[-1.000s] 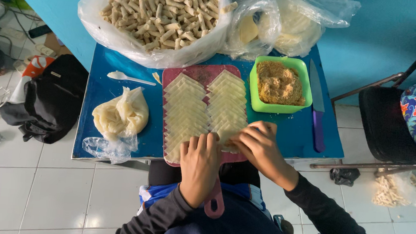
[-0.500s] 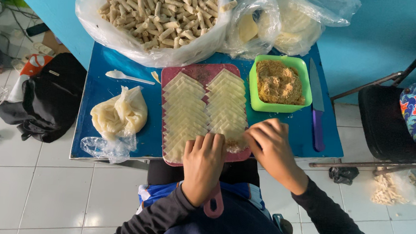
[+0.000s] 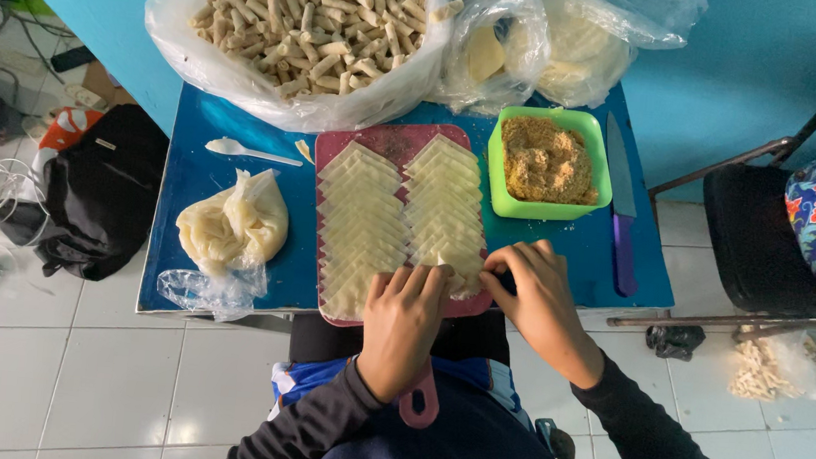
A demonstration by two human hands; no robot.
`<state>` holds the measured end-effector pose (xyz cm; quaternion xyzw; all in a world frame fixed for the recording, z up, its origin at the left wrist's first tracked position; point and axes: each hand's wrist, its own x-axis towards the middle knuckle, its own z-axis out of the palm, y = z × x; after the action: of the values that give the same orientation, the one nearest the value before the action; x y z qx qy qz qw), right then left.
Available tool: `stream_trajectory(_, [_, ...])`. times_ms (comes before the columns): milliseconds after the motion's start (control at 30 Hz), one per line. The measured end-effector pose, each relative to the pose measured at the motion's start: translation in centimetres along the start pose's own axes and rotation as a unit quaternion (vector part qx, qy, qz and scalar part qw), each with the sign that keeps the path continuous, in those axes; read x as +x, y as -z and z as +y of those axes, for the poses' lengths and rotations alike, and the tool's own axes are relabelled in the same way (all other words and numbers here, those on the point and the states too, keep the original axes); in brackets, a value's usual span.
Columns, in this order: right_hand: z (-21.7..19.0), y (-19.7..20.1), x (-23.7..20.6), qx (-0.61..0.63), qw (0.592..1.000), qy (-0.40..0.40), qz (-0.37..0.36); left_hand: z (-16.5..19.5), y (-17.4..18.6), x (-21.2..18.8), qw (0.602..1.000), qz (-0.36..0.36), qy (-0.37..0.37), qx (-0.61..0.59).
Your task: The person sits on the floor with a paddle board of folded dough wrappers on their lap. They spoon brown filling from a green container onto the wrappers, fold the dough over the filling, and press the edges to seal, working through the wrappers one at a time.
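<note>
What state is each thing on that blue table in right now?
Wrapper sheets: laid in two overlapping rows on the pink tray.
Green bowl: full of crumbly brown filling.
Big bag of rolls: open, heaped.
Knife: lying flat.
Left hand: flat on the sheets.
Right hand: pinching the nearest sheet.

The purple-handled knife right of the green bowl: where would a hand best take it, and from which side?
Take the knife by its purple handle, coming from the table's near edge. It lies flat, blade pointing away toward the bags, handle end nearest the right hand, with bare blue table around it.
</note>
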<state>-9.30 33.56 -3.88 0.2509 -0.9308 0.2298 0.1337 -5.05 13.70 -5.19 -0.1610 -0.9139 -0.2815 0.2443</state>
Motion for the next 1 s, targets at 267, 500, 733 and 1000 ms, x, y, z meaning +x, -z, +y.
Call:
stream_trajectory(267, [-0.1, -0.4, 0.0, 0.005, 1.0, 0.007, 0.007, -0.3, -0.2, -0.1, 1.0, 0.018, -0.009, -0.01])
stream_trajectory(500, [-0.3, -0.3, 0.4, 0.077, 0.997, 0.012, -0.004, -0.4, -0.8, -0.2, 1.0, 0.017, 0.0, -0.001])
stream_trajectory(733, [-0.9, -0.8, 0.6, 0.16, 0.985, -0.041, -0.049, -0.7, -0.9, -0.4, 1.0, 0.008, 0.002, 0.001])
stream_trajectory(1000, [-0.8, -1.7, -0.1, 0.093, 0.993, 0.072, 0.008, -1.2, -0.4, -0.3, 0.999, -0.009, 0.016, -0.043])
